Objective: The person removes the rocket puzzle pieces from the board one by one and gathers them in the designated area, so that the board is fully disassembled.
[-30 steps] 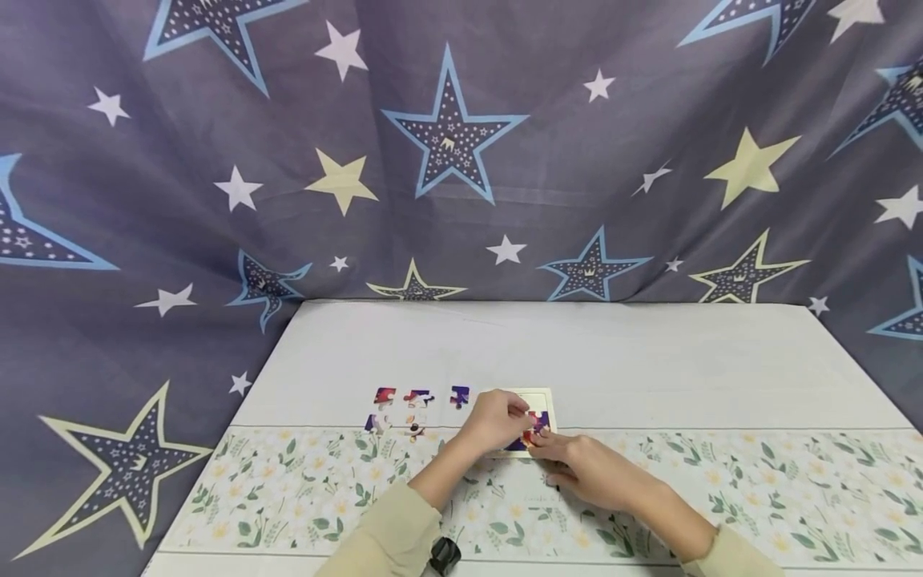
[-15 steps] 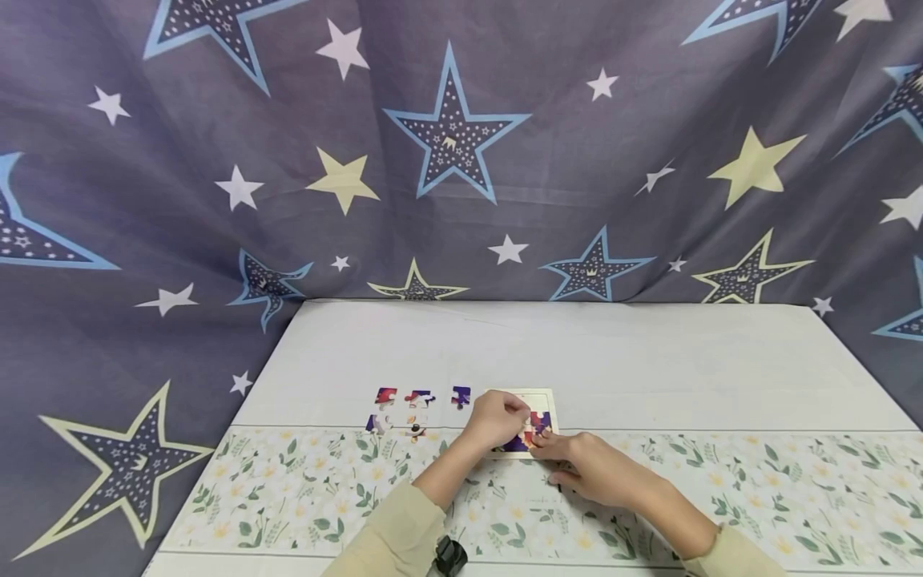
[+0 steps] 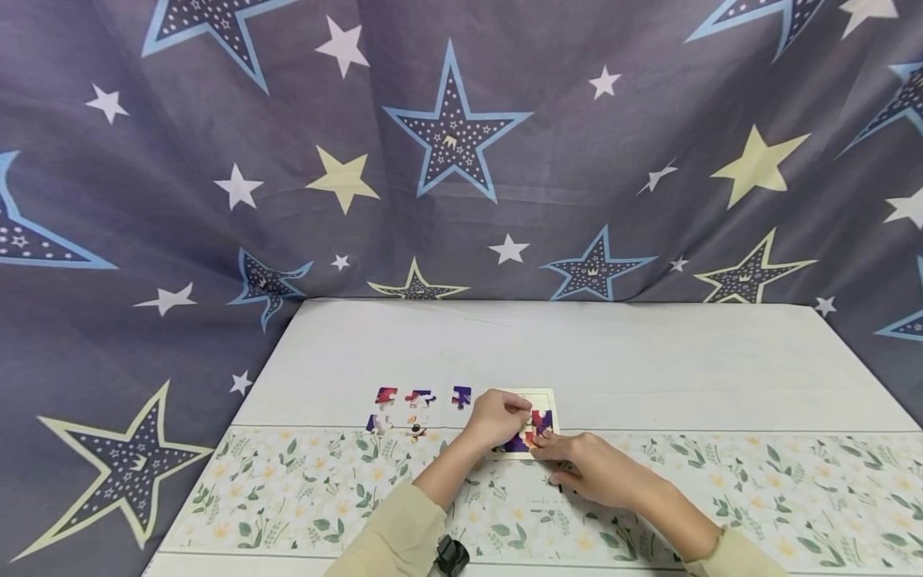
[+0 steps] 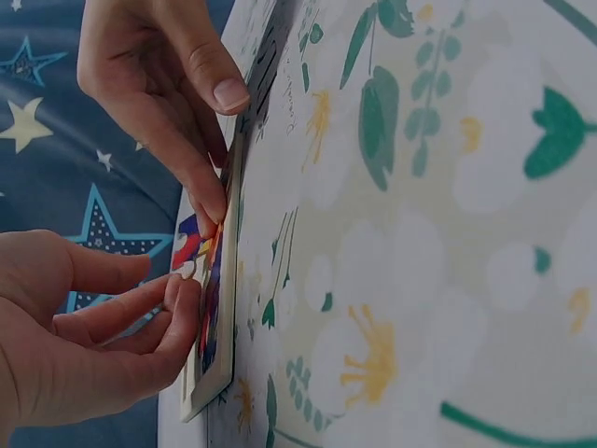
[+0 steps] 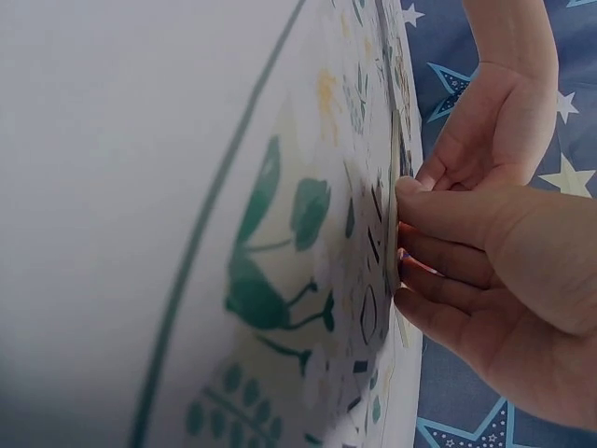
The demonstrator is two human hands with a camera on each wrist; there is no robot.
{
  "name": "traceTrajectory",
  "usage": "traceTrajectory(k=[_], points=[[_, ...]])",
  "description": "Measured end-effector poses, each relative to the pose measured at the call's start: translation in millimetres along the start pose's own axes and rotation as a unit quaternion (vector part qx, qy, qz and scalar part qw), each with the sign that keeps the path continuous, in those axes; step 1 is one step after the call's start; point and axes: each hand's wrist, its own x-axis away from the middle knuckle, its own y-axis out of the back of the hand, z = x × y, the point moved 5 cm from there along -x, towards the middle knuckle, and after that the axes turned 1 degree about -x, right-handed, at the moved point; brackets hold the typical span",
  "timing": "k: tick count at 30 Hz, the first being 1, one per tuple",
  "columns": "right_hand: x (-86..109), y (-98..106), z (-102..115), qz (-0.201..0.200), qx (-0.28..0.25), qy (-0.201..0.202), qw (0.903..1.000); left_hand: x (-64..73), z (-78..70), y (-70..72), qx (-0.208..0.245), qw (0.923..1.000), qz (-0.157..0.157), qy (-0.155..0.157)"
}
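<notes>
A small jigsaw puzzle tray with a pale frame lies on the table, partly filled with purple and red pieces. My left hand reaches over its left side and pinches a puzzle piece low over the tray, thumb and fingertips together. The fingers hide most of that piece. From the right, my right hand rests extended fingertips on the placed pieces at the tray's lower right. Its thumb sits by the near edge of the frame in the right wrist view.
Left of the tray lie several loose puzzle pieces: a red one, a purple one, and a pale one with a dark spot among them. A floral cloth strip crosses the white table. A starry curtain hangs behind.
Both hands stay nearly in place at the tray. The left fingers have shifted very slightly over the placed pieces; the loose pieces lie as before.
</notes>
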Motion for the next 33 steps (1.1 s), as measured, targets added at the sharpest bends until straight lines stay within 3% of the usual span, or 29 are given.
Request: traceTrajectory(k=[12, 22, 30, 33], points=[[0.7, 1, -3, 0.003, -0.004, -0.001, 1.0000, -4.7, -0.7, -3.8, -0.019, 0.9998, -0.002, 0.001], [-0.7, 4, -1, 0.008, -0.006, -0.006, 0.9999, -5.9, -9.1, -5.2, -0.021, 0.9954, -0.072, -0.059], [0.5, 2, 1, 0.014, -0.018, -0.005, 0.9997, -2.8, -6.0, -0.6, -0.039, 0.9932, -0.108, -0.017], [1.3, 2, 0, 0.009, -0.016, -0.008, 0.9998, -2.6, -6.1, 3.7, -0.036, 0.9944, -0.098, -0.015]])
